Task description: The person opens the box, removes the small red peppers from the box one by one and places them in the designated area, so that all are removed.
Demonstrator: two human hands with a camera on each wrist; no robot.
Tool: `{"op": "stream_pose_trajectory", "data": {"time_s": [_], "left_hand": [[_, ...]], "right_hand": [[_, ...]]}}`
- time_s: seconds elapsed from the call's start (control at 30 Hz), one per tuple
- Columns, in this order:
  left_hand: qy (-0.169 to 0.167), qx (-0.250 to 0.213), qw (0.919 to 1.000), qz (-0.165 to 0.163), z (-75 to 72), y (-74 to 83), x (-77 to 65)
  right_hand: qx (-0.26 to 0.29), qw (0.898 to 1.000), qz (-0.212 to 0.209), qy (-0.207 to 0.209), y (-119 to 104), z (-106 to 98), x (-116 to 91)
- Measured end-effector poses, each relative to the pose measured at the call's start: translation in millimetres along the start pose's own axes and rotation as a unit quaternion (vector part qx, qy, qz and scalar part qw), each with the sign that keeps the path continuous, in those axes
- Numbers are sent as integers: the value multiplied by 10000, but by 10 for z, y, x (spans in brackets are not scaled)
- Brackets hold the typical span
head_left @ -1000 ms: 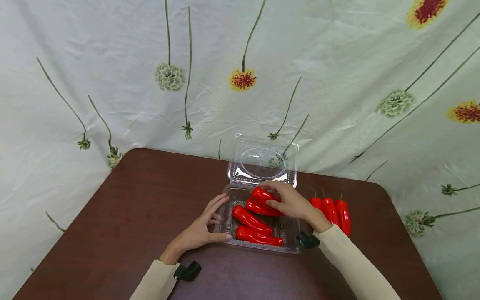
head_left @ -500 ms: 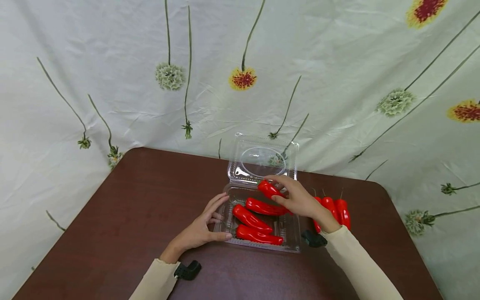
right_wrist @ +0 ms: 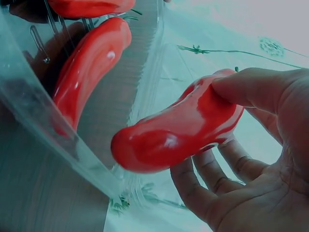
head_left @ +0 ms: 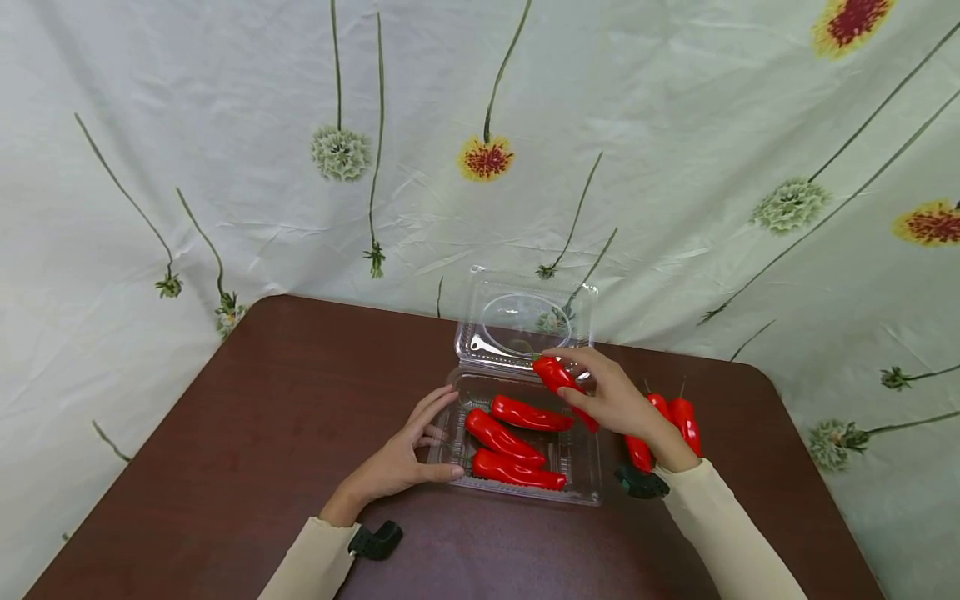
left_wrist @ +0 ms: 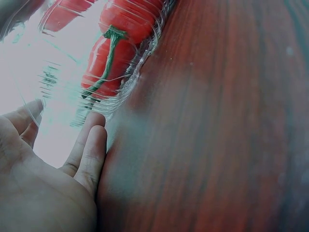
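Note:
A clear plastic clamshell box (head_left: 585, 498) lies with its lid (head_left: 465, 342) raised at the back. Inside it are three red peppers, one at the back (head_left: 528, 414), one in the middle (head_left: 502, 439) and one along the front (head_left: 517, 472). My right hand (head_left: 618, 398) pinches another red pepper (head_left: 557, 375) between thumb and fingers, over the box's back right part. In the right wrist view this pepper (right_wrist: 174, 133) hangs above the box rim. My left hand (head_left: 397, 462) rests with extended fingers at the box's left side, close to a pepper's green stem (left_wrist: 108, 63).
More red peppers (head_left: 684, 421) lie in a row on the brown table (head_left: 300, 400) right of the box, partly behind my right wrist. A flower-print cloth (head_left: 420, 100) hangs behind the table's back edge.
My right hand has shifted right and slightly back with the pepper, which now stands apart from the back pepper in the box. The left hand keeps its place.

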State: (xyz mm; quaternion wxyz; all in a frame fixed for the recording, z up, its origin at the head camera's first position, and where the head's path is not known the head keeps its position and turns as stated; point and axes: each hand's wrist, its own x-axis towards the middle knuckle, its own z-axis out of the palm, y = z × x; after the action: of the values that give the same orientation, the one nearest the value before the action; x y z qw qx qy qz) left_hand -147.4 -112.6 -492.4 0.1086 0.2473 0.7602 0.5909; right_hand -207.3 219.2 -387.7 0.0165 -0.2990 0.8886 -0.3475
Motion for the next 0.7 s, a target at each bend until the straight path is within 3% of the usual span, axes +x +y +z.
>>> {"op": "stream_pose_trajectory", "data": {"time_s": [0.33, 0.7], "left_hand": [[45, -27, 9999, -106, -6, -3, -13], [-3, -40, 10000, -89, 0, -7, -2]], "right_hand": [[287, 9993, 188, 136, 99, -110, -132], [-42, 9970, 578, 506, 263, -230, -401]]}}
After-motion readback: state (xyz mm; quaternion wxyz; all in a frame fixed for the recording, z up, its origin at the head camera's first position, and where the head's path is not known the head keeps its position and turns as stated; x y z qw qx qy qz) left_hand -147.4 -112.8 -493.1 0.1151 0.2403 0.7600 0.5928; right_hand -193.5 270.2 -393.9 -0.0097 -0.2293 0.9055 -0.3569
